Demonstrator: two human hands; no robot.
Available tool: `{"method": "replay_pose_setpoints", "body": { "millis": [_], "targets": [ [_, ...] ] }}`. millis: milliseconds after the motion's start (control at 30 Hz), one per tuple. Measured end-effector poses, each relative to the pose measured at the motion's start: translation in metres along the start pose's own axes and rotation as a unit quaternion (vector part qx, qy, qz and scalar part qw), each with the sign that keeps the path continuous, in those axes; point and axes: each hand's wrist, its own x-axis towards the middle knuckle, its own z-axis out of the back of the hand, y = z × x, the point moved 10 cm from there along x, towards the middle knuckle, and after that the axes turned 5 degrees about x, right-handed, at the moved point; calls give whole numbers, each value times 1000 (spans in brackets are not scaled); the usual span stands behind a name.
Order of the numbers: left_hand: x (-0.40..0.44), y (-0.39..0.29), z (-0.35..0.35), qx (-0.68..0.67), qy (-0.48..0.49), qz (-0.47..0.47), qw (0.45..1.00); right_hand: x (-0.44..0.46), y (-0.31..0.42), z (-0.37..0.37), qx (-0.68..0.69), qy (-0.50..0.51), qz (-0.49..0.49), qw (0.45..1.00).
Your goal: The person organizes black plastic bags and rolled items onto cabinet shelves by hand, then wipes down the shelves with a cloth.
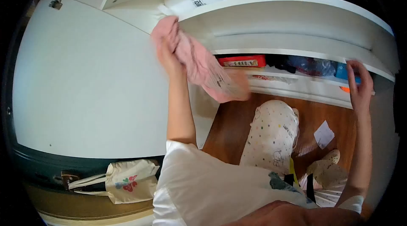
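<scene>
A crumpled pink cloth (pixel 197 58) hangs from my left hand (pixel 169 58), whose fingers are wrapped round its upper part beside the white cabinet door. Its lower end is blurred by motion. At the right, my right hand (pixel 360 81) is at the front edge of a white shelf (pixel 296 53), fingers bent and apart, holding nothing. Close to its fingers, a blue box (pixel 342 72) stands on the shelf below.
The open cabinet door (pixel 85 86) fills the left. A red box (pixel 242 61) and a blue plastic bag (pixel 313 65) lie on a lower shelf. A spotted cushion (pixel 271 137) and paper (pixel 324 134) are on the floor. A tote bag (pixel 131 181) hangs lower left.
</scene>
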Motion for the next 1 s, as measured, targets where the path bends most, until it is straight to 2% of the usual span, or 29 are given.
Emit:
{"method": "replay_pose_setpoints", "body": {
  "millis": [33,100,133,167,200,233,267,300,333,367,400,433,500,533,567,667,700,767,800,867,900,967,1000],
  "targets": [
    [11,13,-1,1,-2,-3,1000,27,28,-12,-2,-6,51,999],
    [26,46,-2,199,-43,-9,979,66,47,-54,-50,76,107,990],
    [34,63,-16,341,14,-71,937,76,41,-69,-49,78,109,990],
    [38,84,-34,471,71,-132,869,80,28,-96,-44,114,92,988],
    [41,100,-43,469,70,-131,871,80,17,-120,-41,149,76,985],
    [41,128,-56,498,108,-91,855,79,12,-134,-43,153,76,984],
    [42,156,-66,525,146,-47,837,71,-16,-157,-90,225,-33,970],
    [53,173,-73,523,145,-40,839,58,-45,-175,-138,292,-141,936],
    [63,198,-86,558,195,-21,807,65,-30,-173,-122,236,-27,964],
    [60,221,-93,589,248,-2,769,62,-35,-173,-124,246,-28,961],
    [53,202,-104,645,251,-40,721,62,-33,-173,-127,276,-65,950],
    [60,215,-105,643,254,-38,722,61,-36,-173,-131,301,-103,939],
    [76,212,-122,664,237,-147,694,60,-39,-173,-131,300,-111,938],
    [76,212,-117,688,196,-151,683,60,-41,-174,-126,299,-114,939],
    [79,216,-117,691,197,-145,680,59,-39,-177,-122,306,-113,937],
    [73,220,-129,721,305,-73,618,59,-42,-174,-110,284,-139,942],
    [72,233,-126,725,304,-68,615,59,-42,-177,-105,288,-136,942],
    [82,236,-127,757,202,-172,597,58,-45,-176,-118,291,-136,940],
    [79,229,-129,757,202,-172,597,57,-45,-175,-117,290,-137,940],
    [66,233,-130,750,307,-56,583,58,-43,-171,-125,278,-132,943],
    [66,237,-129,751,305,-59,583,59,-42,-170,-124,275,-132,944],
    [60,247,-131,786,281,-166,525,58,-43,-171,-121,284,-138,941],
    [63,246,-130,786,280,-168,524,58,-41,-171,-119,281,-138,942]
  ]
}}
